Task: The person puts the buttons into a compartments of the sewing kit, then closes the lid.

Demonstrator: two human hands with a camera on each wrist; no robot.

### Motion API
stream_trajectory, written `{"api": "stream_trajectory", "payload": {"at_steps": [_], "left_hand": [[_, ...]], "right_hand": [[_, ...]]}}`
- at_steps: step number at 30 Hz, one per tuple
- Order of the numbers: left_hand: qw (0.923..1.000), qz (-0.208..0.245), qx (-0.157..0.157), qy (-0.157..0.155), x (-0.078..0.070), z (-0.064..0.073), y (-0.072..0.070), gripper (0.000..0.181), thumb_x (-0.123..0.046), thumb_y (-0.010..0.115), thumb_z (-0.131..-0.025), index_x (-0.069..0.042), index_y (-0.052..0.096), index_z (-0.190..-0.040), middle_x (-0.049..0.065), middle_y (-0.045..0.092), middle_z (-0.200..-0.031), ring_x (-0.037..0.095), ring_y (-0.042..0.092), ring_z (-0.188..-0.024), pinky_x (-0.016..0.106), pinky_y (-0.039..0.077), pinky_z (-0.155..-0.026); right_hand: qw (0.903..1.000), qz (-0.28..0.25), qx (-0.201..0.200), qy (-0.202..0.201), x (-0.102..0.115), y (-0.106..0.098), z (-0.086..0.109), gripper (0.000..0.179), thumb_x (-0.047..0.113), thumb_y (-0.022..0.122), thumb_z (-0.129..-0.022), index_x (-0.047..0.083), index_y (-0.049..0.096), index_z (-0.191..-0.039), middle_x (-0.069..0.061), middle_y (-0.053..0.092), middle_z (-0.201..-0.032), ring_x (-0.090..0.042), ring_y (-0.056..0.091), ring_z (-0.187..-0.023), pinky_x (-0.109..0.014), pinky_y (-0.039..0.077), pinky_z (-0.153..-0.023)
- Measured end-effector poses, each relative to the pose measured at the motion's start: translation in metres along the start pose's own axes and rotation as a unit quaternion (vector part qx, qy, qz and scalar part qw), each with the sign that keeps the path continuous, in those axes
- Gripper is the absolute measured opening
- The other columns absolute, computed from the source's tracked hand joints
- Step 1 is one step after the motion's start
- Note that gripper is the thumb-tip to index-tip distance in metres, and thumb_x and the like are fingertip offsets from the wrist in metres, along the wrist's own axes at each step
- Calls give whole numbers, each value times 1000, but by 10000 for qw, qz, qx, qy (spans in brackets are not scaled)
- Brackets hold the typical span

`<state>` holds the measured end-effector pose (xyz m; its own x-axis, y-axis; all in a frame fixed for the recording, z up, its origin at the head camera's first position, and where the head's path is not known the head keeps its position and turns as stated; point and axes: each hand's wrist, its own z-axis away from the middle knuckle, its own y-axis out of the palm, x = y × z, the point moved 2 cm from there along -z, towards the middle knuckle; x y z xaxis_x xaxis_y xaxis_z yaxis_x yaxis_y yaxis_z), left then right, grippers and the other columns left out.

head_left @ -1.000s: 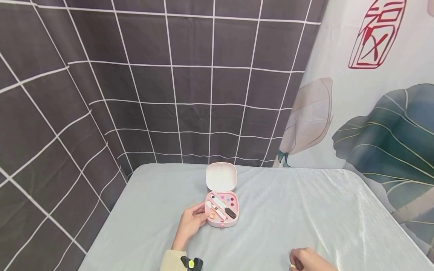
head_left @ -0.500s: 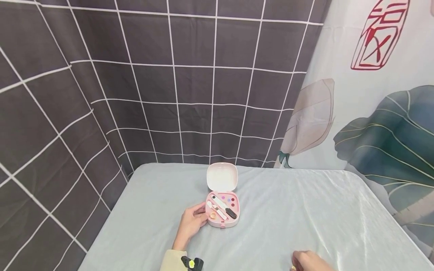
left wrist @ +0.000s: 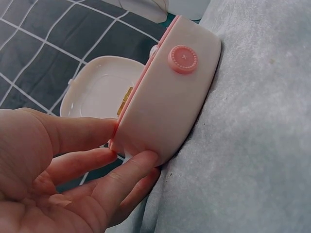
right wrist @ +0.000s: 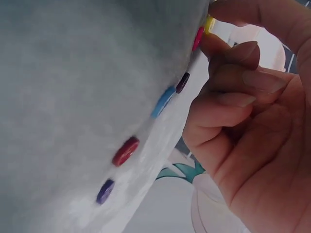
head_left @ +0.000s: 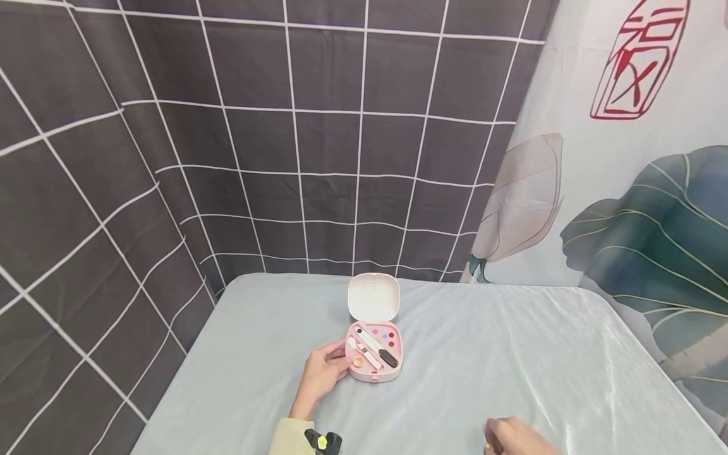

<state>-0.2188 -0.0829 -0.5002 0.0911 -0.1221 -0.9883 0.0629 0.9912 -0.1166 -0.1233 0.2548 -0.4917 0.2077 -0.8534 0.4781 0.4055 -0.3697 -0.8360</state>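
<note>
A small pink and white sewing box [head_left: 361, 375] stands on the table with its white lid [head_left: 373, 297] raised. My left hand [head_left: 321, 379] holds its near left corner, thumb at the pink rim and fingertips against the side wall. Inside lie a white stick with a black end [head_left: 376, 347], a smaller pink and white tool [head_left: 368, 355], a gold ring-shaped piece [head_left: 358, 362] and several coloured discs [head_left: 391, 344]. At the front right, my right hand [head_left: 517, 437] pinches a yellow button [right wrist: 209, 24] between thumb and forefinger, close over the cloth; its other fingers are curled.
Loose buttons lie in a row on the grey cloth [head_left: 455, 366] by my right hand: pink [right wrist: 198, 39], dark [right wrist: 182, 83], blue [right wrist: 163, 102], red [right wrist: 126, 151] and purple [right wrist: 105, 191]. A dark checked curtain [head_left: 318, 145] hangs behind the table.
My right hand makes only slight shifts near the front edge, with the yellow button in its fingers. The left hand and the box stay in place; the head view drifts slightly.
</note>
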Motion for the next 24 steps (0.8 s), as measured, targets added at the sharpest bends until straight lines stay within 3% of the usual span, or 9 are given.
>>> {"api": "stream_trajectory", "payload": {"at_steps": [4, 11, 15, 19, 24], "left_hand": [[10000, -9, -13, -14, 0, 2, 0, 44, -1, 61, -82, 6, 52, -125, 21, 60, -108, 27, 63, -96, 34, 56, -79], [10000, 5, -11, -18, 1, 2, -1, 44, -1, 61, -82, 6, 52, -125, 21, 60, -109, 26, 63, -97, 34, 56, -79], [10000, 22, -2, 34, 1, 0, -1, 44, -1, 61, -82, 6, 52, -125, 22, 59, -109, 27, 62, -97, 34, 56, -79], [10000, 59, 28, 30, 2, -1, -1, 45, -1, 61, -82, 7, 51, -125, 22, 59, -109, 27, 62, -97, 34, 56, -79], [10000, 46, 7, -5, 1, 0, -1, 44, -1, 61, -82, 6, 52, -125, 21, 60, -109, 27, 62, -97, 34, 56, -79]], "right_hand": [[9973, 206, -423, -569, 5, -5, -11, 18, 14, 61, -72, 18, 49, -61, 13, 40, -52, -1, 34, -45, -19, 32, -40], [9916, 504, -878, -805, 25, -20, -48, 16, 15, 65, -72, 19, 51, -64, 13, 41, -54, 0, 35, -46, -17, 32, -39], [9840, 659, -1152, -1186, 36, -28, -74, 14, 13, 64, -70, 18, 52, -64, 14, 42, -54, 1, 35, -47, -16, 33, -41], [9777, 712, -1294, -1494, 43, -35, -97, 15, 10, 63, -69, 17, 52, -63, 13, 43, -54, 1, 37, -48, -16, 35, -43], [9795, 622, -1135, -1542, 55, -43, -126, 14, 10, 64, -70, 15, 53, -63, 11, 44, -56, -2, 39, -49, -17, 36, -43]]}}
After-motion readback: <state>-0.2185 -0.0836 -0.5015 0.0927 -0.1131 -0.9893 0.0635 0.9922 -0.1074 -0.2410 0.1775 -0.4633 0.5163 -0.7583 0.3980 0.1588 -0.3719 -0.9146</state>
